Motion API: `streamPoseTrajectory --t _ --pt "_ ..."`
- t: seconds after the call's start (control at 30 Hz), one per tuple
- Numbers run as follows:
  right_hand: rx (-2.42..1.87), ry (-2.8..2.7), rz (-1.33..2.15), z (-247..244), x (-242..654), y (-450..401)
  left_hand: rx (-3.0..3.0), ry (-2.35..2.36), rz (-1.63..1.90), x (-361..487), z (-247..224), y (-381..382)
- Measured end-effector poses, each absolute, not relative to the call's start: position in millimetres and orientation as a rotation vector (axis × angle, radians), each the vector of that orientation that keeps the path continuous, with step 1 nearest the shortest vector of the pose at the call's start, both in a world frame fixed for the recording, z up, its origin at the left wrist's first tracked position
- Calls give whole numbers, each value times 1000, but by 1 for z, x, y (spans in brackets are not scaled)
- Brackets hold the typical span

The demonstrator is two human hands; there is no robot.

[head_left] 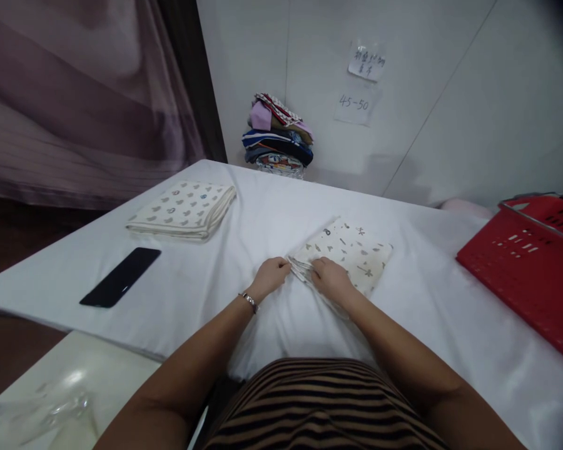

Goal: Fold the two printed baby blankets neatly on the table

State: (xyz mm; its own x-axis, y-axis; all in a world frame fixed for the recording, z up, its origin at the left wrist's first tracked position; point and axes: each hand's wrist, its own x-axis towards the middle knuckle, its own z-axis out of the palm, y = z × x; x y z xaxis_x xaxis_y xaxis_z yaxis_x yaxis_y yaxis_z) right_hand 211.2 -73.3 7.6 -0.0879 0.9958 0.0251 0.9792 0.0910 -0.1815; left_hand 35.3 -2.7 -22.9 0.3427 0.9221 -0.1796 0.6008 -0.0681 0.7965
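Note:
A white cloth (356, 250) with small printed figures lies folded in layers on the white-covered table (267, 219). My left hand (273, 275) pinches the cloth at its left corner, fingers closed. Resting on the near edge of the same cloth, my right hand (329, 278) has its fingers curled around the layers. Its fingertips are partly hidden by the hand. Farther left on the table is a second folded cloth (182, 209), white with grey motifs, which neither hand touches.
A black phone (121, 278) lies at the table's left. On the right stands a red plastic basket (525, 256) with a metal handle. Behind the table, a stack of folded clothes (279, 137) leans by the wall. Paper signs (366, 62) hang on the wall.

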Motion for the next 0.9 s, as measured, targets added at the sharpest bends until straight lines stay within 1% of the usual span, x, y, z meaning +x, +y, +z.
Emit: streamPoseTrajectory --t 0.27,0.47,0.7,0.9 --pt "-1888 -1924 408 8 226 -72 1705 1336 463 34 -27 -1" --pt "-1908 -2007 365 8 221 -71 1815 1415 647 38 -17 1" --pt "-1913 -2134 371 8 215 -74 1917 1457 683 43 -16 0" --pt "-1929 -2292 157 0 206 -82 1890 1407 743 44 -16 1"
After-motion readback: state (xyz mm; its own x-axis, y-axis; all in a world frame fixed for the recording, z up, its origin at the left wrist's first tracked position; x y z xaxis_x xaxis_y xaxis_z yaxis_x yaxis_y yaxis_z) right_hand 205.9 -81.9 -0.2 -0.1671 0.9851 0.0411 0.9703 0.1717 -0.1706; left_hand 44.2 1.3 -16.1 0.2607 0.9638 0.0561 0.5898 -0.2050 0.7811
